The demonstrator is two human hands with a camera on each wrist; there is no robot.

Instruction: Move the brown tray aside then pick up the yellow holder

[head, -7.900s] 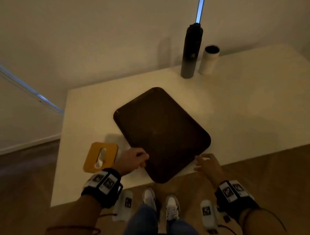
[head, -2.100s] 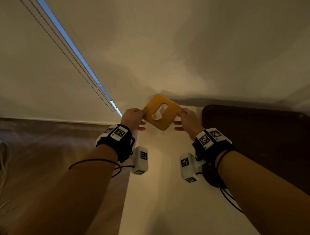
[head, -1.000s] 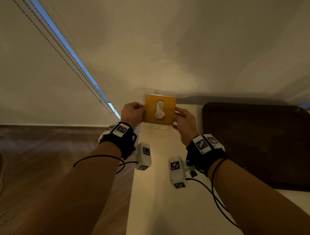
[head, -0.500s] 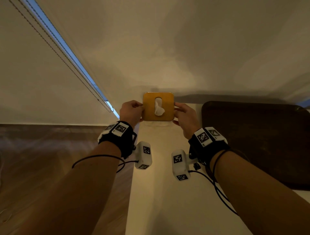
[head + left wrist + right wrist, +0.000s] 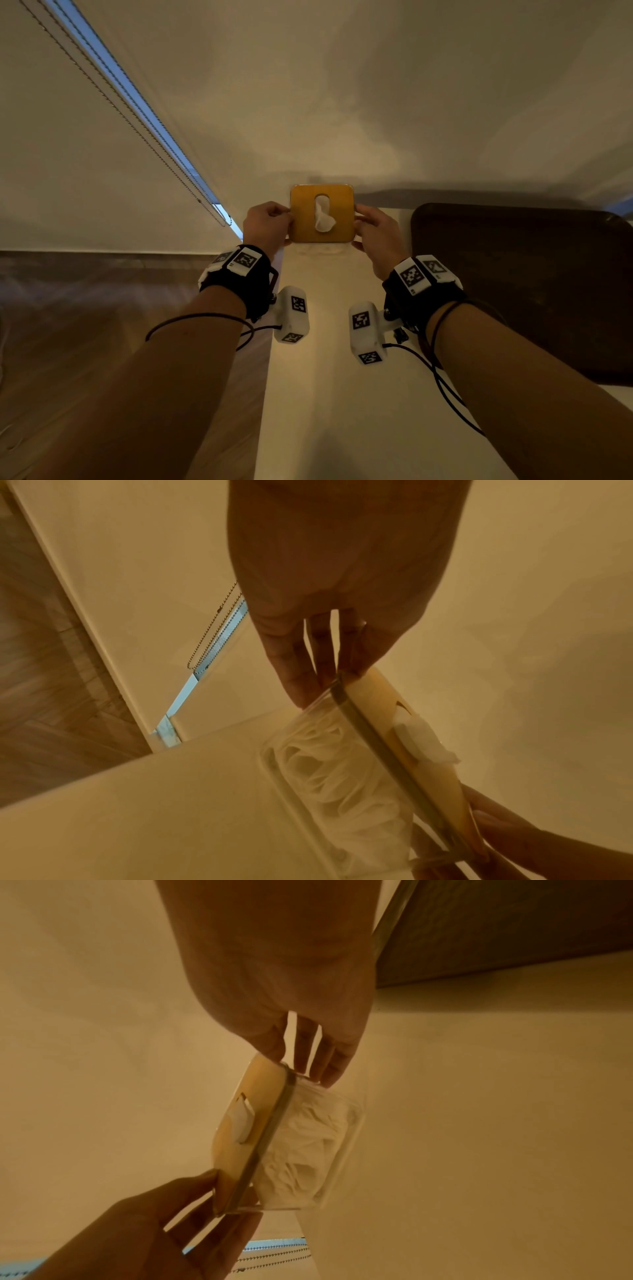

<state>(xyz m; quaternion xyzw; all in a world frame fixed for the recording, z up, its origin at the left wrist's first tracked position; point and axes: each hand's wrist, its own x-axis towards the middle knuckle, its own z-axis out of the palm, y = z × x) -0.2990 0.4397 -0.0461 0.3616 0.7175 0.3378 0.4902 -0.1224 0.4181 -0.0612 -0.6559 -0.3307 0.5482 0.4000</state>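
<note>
Overall, the white table (image 5: 329, 394) carried the brown tray (image 5: 534, 291), which lay flat to the right, well apart from the holder. By that position, the first step of the task appeared complete.

The brown tray looked broad, thin and rigid, with a low raised rim. It would probably slide easily on the smooth table top and would best be gripped at opposite rim edges.

The yellow holder (image 5: 322, 213) was off the table, raised in front of the wall and tilted so that its lid faced the head camera. It was a tissue box: a square yellow lid with rounded corners over a clear box body (image 5: 342, 772) packed with crumpled white tissue (image 5: 308, 1139). A tuft of tissue (image 5: 323, 219) protruded through the oval slot in the lid.

The left hand (image 5: 267, 222) pinched the left edge of the lid, thumb on the face and fingers (image 5: 294, 669) behind. The right hand (image 5: 376, 229) pinched the right edge likewise.

The holder was judged light, stiff and smooth-walled, hence somewhat slippery. Whether the lid was fastened to the body could not be determined, so a hold reaching under onto the clear walls would be safer than the lid alone.
</note>
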